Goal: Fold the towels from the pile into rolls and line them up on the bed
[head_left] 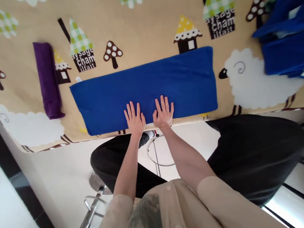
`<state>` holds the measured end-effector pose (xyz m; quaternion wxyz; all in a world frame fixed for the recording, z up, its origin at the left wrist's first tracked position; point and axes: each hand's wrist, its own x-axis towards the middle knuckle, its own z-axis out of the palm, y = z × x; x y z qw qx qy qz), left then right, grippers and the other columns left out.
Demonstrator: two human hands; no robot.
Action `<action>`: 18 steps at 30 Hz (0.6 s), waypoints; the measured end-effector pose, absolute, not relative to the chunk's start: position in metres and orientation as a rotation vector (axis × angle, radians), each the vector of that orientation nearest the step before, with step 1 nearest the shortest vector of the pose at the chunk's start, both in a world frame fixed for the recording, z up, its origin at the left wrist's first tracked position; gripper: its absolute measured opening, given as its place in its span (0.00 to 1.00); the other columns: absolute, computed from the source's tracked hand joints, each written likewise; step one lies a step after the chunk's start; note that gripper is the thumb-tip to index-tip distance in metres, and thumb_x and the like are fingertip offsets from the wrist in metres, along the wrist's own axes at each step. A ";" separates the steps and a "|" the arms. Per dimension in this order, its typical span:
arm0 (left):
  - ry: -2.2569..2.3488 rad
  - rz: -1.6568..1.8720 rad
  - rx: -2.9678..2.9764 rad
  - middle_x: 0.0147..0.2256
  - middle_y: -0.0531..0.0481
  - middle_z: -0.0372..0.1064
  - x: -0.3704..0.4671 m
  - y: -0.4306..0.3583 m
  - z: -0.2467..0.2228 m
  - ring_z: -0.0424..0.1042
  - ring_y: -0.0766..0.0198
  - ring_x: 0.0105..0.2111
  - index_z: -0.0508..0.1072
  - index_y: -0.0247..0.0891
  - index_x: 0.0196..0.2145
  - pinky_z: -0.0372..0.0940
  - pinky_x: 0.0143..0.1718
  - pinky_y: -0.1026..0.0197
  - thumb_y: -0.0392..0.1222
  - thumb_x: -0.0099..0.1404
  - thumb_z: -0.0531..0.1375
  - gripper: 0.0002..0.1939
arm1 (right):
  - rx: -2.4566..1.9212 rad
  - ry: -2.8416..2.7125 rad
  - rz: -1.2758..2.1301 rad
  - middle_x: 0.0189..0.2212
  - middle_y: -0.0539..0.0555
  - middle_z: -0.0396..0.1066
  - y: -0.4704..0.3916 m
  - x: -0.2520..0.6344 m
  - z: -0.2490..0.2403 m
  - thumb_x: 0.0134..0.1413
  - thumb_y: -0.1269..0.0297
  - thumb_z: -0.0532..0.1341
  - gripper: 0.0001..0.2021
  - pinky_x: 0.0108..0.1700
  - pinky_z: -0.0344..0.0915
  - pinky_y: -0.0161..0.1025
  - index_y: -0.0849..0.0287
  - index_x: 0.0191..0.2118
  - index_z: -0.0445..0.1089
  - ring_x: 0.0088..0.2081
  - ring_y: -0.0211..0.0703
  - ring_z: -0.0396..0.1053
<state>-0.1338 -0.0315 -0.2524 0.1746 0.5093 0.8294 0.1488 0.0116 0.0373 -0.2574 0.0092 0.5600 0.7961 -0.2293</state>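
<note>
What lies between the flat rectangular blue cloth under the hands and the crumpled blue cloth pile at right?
Only the beige patterned tablecloth, with its printed white sheep, shows between the flat blue cloth and the crumpled blue pile in the head view.

Likely a home, judging by the playful sheep-print cloth [146, 28]

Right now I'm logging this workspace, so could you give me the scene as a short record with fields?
Centre: long, flat, rectangular blue cloth
Left hand: palm down, near the cloth's near edge
Right hand: beside it, likewise palm down
Far left: narrow purple fabric bundle
Far right: crumpled blue fabric pile
Surface: tan printed cover
</note>
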 end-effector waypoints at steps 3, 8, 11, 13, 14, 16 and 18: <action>2.381 0.442 1.410 0.74 0.41 0.49 -0.112 -0.043 -0.268 0.43 0.53 0.76 0.64 0.37 0.72 0.38 0.77 0.39 0.42 0.73 0.49 0.32 | 1.746 2.481 -0.712 0.77 0.59 0.46 0.040 0.011 -0.253 0.68 0.63 0.47 0.33 0.76 0.39 0.67 0.57 0.76 0.55 0.79 0.54 0.40; 2.356 0.490 1.304 0.74 0.44 0.48 -0.123 -0.041 -0.273 0.44 0.51 0.76 0.64 0.39 0.72 0.35 0.78 0.39 0.41 0.67 0.53 0.35 | 1.728 2.395 -0.777 0.77 0.60 0.46 0.044 0.011 -0.238 0.69 0.64 0.47 0.32 0.75 0.42 0.67 0.56 0.76 0.55 0.79 0.54 0.40; 2.326 0.505 1.259 0.74 0.44 0.49 -0.124 -0.039 -0.275 0.43 0.49 0.76 0.64 0.40 0.72 0.35 0.77 0.37 0.43 0.67 0.54 0.36 | 1.813 2.352 -0.882 0.77 0.59 0.45 0.045 -0.008 -0.227 0.71 0.62 0.46 0.31 0.75 0.39 0.73 0.54 0.77 0.53 0.79 0.56 0.36; 2.327 0.521 1.210 0.74 0.42 0.51 -0.124 -0.038 -0.279 0.43 0.49 0.76 0.65 0.40 0.71 0.34 0.77 0.36 0.45 0.68 0.53 0.34 | 1.769 2.439 -1.029 0.77 0.56 0.46 0.047 -0.035 -0.221 0.73 0.60 0.46 0.31 0.75 0.34 0.74 0.51 0.77 0.51 0.79 0.55 0.32; 2.335 0.523 1.179 0.73 0.41 0.53 -0.124 -0.038 -0.282 0.44 0.48 0.76 0.66 0.39 0.71 0.35 0.77 0.36 0.46 0.69 0.53 0.34 | 1.675 2.510 -1.109 0.77 0.54 0.46 0.049 -0.050 -0.220 0.74 0.59 0.46 0.30 0.76 0.33 0.72 0.49 0.77 0.50 0.80 0.53 0.30; 2.359 0.515 1.138 0.72 0.38 0.56 -0.125 -0.037 -0.286 0.47 0.46 0.76 0.66 0.38 0.70 0.37 0.77 0.36 0.49 0.69 0.54 0.34 | 1.458 2.626 -1.163 0.78 0.51 0.44 0.061 -0.078 -0.221 0.75 0.59 0.46 0.29 0.77 0.30 0.66 0.48 0.77 0.51 0.80 0.49 0.28; 2.381 0.504 1.159 0.71 0.38 0.57 -0.124 -0.036 -0.287 0.48 0.45 0.75 0.67 0.38 0.70 0.38 0.76 0.34 0.50 0.67 0.55 0.36 | 1.306 2.703 -1.063 0.79 0.52 0.40 0.083 -0.088 -0.229 0.76 0.59 0.44 0.29 0.78 0.28 0.60 0.52 0.77 0.52 0.80 0.47 0.30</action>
